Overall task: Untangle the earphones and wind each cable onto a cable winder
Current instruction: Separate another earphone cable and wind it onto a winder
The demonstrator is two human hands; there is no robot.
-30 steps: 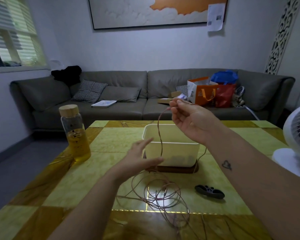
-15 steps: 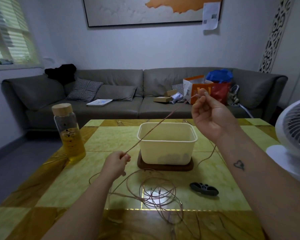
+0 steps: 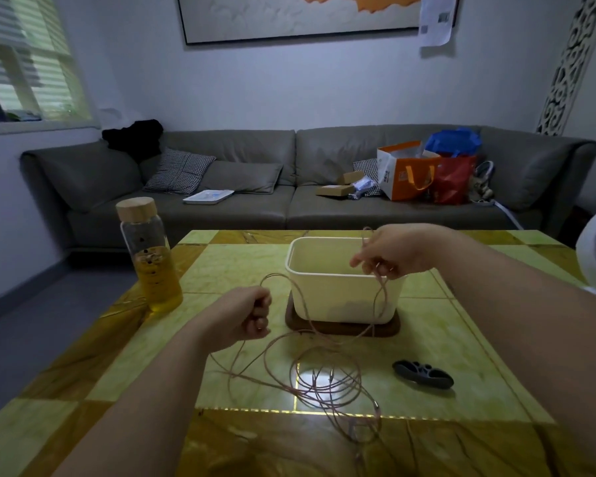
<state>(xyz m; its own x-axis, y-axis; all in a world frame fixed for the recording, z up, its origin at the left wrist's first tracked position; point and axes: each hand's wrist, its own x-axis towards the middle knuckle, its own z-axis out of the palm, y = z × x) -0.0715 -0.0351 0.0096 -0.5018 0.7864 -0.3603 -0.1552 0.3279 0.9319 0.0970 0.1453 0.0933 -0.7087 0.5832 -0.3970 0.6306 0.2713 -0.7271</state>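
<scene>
On the table (image 3: 241, 263), the right hand (image 3: 389, 251) has dropped from its raised pull to the far-right rim of the cream bin (image 3: 327, 297), fingers pinching the earphone cable (image 3: 327, 383); the left hand (image 3: 245, 313), a closed fist left of the bin, keeps its grip on the same strand; the stretch between them, taut a moment ago, now sags; untangling looks barely begun, most cable heaped on the near table; the dark cable winder (image 3: 423, 373) lies unused at right; print on the orange bag (image 3: 406, 170) and wall sheet (image 3: 436, 18) is unreadable.
</scene>
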